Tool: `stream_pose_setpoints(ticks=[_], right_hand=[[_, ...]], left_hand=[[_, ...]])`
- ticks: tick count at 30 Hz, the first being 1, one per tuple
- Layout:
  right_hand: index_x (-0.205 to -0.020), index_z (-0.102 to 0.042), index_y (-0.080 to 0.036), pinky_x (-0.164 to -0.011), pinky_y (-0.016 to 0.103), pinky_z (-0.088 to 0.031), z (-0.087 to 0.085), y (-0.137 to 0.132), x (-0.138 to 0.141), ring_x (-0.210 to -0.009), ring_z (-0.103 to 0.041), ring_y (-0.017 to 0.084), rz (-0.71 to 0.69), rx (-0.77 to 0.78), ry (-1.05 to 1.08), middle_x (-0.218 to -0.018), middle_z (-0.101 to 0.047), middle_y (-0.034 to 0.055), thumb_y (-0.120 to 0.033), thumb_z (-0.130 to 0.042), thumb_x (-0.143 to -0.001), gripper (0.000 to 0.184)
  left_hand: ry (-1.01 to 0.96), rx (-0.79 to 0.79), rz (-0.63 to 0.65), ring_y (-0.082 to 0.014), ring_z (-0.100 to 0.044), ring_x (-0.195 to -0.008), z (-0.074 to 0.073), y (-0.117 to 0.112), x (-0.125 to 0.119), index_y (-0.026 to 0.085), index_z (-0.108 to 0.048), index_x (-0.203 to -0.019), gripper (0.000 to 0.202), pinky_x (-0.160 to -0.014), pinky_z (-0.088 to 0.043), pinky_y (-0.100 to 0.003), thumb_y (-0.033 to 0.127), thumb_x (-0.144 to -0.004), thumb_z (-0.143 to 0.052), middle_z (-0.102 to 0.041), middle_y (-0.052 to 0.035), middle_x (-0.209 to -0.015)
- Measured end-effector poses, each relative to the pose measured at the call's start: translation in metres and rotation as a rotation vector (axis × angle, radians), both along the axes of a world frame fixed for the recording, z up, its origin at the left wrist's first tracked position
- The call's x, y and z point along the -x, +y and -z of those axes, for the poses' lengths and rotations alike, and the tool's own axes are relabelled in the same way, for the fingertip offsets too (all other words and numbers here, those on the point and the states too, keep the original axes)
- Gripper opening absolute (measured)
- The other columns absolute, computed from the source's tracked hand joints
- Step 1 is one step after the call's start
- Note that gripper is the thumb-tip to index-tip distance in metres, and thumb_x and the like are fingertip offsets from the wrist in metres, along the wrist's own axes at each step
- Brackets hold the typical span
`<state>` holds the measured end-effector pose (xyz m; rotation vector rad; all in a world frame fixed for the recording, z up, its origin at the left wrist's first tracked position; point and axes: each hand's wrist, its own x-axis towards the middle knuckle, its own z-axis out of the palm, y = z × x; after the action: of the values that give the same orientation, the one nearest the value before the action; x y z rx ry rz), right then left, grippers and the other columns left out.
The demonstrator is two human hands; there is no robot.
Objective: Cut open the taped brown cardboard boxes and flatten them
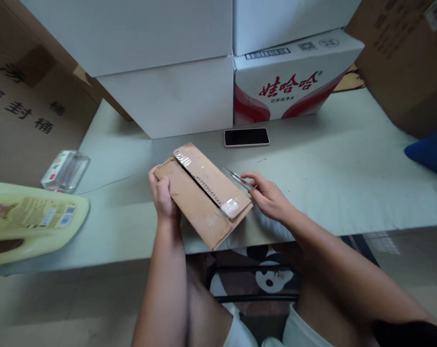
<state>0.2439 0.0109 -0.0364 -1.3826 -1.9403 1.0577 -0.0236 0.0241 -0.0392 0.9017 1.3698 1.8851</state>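
Note:
A small brown cardboard box (200, 202) is tilted up at the table's front edge, its top flap split along a dark slit with clear tape at both ends. My left hand (164, 195) grips the box's left end, thumb on the top face and fingers behind. Just off the box's right side, my right hand (267, 195) is closed around a slim utility knife (244, 183), whose thin blade points up and left. Part of the knife's handle is hidden in my fingers. The blade tip looks close to the box; whether it touches I cannot tell.
A phone (246, 137) lies behind the box, before stacked white cartons (189, 96) and a red-printed carton (279, 91). A yellow jug (37, 221) and a clear plastic container (65, 171) stand left. Large brown cartons (26, 111) flank the pale green table (330, 168).

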Motion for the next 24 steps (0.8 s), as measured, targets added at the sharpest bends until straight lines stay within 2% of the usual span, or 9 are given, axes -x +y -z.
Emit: stream_pose_setpoints(ticks=[4,7,11,15,20,24], right_hand=[[-0.121,-0.063,-0.023,-0.081,0.036,-0.048,0.004,-0.001,0.002,-0.088,-0.063,0.021,-0.035,-0.079,0.125,-0.1,-0.071,0.0057,-0.018,-0.04,-0.088,0.04],[-0.117,-0.063,-0.023,-0.083,0.037,-0.048,0.002,-0.002,0.003,-0.091,-0.062,0.021,-0.053,-0.072,0.159,-0.104,-0.07,0.0058,-0.02,-0.04,-0.089,0.037],[-0.107,-0.063,-0.023,-0.077,0.033,-0.046,-0.006,-0.004,0.005,-0.08,-0.058,0.018,-0.088,0.019,0.196,-0.091,-0.065,0.003,-0.02,-0.04,-0.088,0.03],[-0.102,-0.062,-0.023,-0.063,0.027,-0.04,-0.01,-0.007,0.007,-0.062,-0.047,0.014,-0.112,0.195,0.306,-0.07,-0.051,-0.0029,-0.018,-0.039,-0.089,0.027],[-0.102,-0.059,-0.023,-0.059,0.026,-0.036,-0.006,-0.009,0.01,-0.06,-0.041,0.011,-0.026,0.245,0.393,-0.076,-0.05,-0.0027,-0.024,-0.043,-0.092,0.019],[-0.11,-0.056,-0.023,-0.057,0.027,-0.037,-0.004,-0.01,0.011,-0.057,-0.042,0.01,-0.001,0.276,0.465,-0.081,-0.051,-0.0031,-0.031,-0.046,-0.092,0.022]], left_hand=[[-0.021,-0.014,0.009,-0.0165,-0.056,-0.08,-0.001,0.0,-0.001,0.021,-0.056,-0.103,0.04,-0.067,-0.047,-0.027,0.045,-0.073,-0.068,-0.059,-0.0025,-0.091],[-0.025,-0.024,0.008,-0.0169,-0.056,-0.08,-0.001,0.0,-0.003,0.021,-0.057,-0.102,0.039,-0.067,-0.047,-0.027,0.045,-0.073,-0.067,-0.059,-0.003,-0.091],[-0.033,-0.032,0.028,-0.017,-0.056,-0.081,0.001,-0.001,-0.004,0.022,-0.057,-0.102,0.037,-0.068,-0.048,-0.027,0.045,-0.076,-0.068,-0.059,-0.0037,-0.093],[-0.006,-0.043,0.047,-0.0175,-0.058,-0.082,0.003,-0.002,-0.003,0.023,-0.056,-0.103,0.035,-0.07,-0.05,-0.028,0.048,-0.081,-0.068,-0.059,-0.0044,-0.095],[-0.01,-0.025,0.049,-0.0186,-0.057,-0.084,0.002,-0.003,-0.003,0.023,-0.058,-0.101,0.034,-0.071,-0.049,-0.028,0.047,-0.079,-0.068,-0.059,-0.0046,-0.094],[-0.007,-0.009,0.046,-0.0194,-0.056,-0.086,0.0,-0.003,-0.004,0.024,-0.057,-0.101,0.034,-0.073,-0.048,-0.029,0.047,-0.078,-0.067,-0.058,-0.0044,-0.095]])
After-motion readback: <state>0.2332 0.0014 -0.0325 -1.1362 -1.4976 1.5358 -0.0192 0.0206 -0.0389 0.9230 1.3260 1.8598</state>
